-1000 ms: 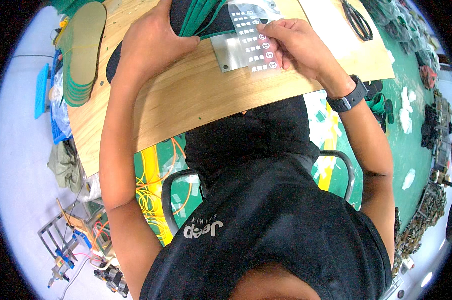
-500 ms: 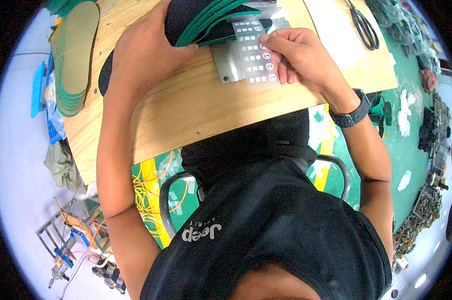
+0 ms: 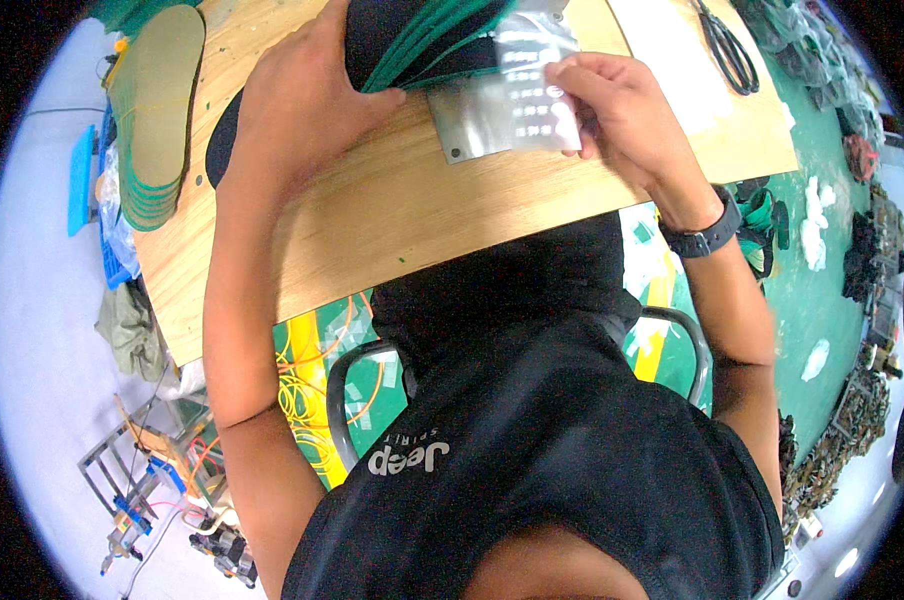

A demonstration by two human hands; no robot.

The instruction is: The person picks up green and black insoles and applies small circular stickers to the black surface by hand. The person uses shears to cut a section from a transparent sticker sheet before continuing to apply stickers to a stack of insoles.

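Observation:
My left hand [image 3: 302, 100] curves round the near end of a stack of black insoles with green edges [image 3: 427, 45]. Its thumb lies along the near side, and its other fingers are partly cut off by the upper edge. Between the thumb and fingertips of my right hand [image 3: 617, 115] is a clear sheet with rows of white print [image 3: 532, 100], tilted and blurred by motion. It overlaps a grey metal plate [image 3: 462, 135] that lies on the table beside the insoles. Another black insole [image 3: 220, 140] shows partly beneath my left wrist.
At the left of the wooden table [image 3: 372, 225] lies a pile of beige insoles with green edges [image 3: 157, 110]. Black-handled scissors [image 3: 727, 50] rest on a white sheet [image 3: 662, 60] at the far right. The table's near edge runs just before my lap.
The printed sheet has tilted and moved slightly up and right with my right hand, its print now smeared. My left hand stays at the insoles, while the whole view has shifted a little.

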